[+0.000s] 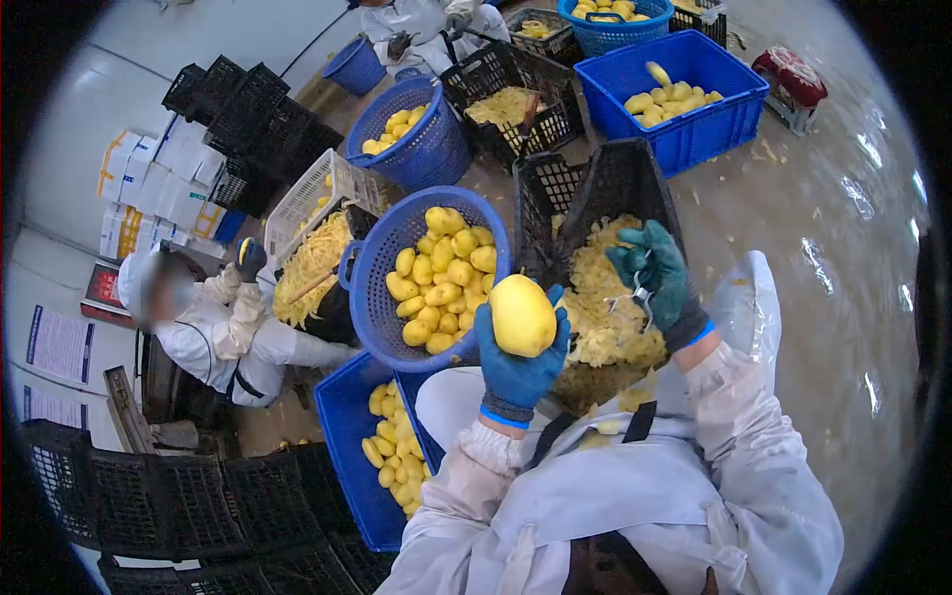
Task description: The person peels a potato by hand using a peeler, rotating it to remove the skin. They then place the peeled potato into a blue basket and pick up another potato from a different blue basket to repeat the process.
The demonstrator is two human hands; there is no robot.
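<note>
In a blue glove, my left hand point(521, 372) is closed around a large peeled potato point(524, 315), pale yellow and smooth. My right hand point(656, 273), gloved in green, grips a small metal peeler point(643, 295), most of its handle hidden by the fingers. Both hands are above a black crate point(635, 174) heaped with potato peelings point(610, 332). Just left of the potato stands a blue round basket point(372, 312) full of peeled potatoes point(446, 268).
A blue bin point(347, 476) of unsorted-looking potatoes is by my left side. Another blue bin point(635, 89) stands ahead, beside a red-topped scale point(790, 79). A co-worker in white point(233, 332) sits at left near a white crate point(322, 193). Black crates point(178, 496) line the lower left.
</note>
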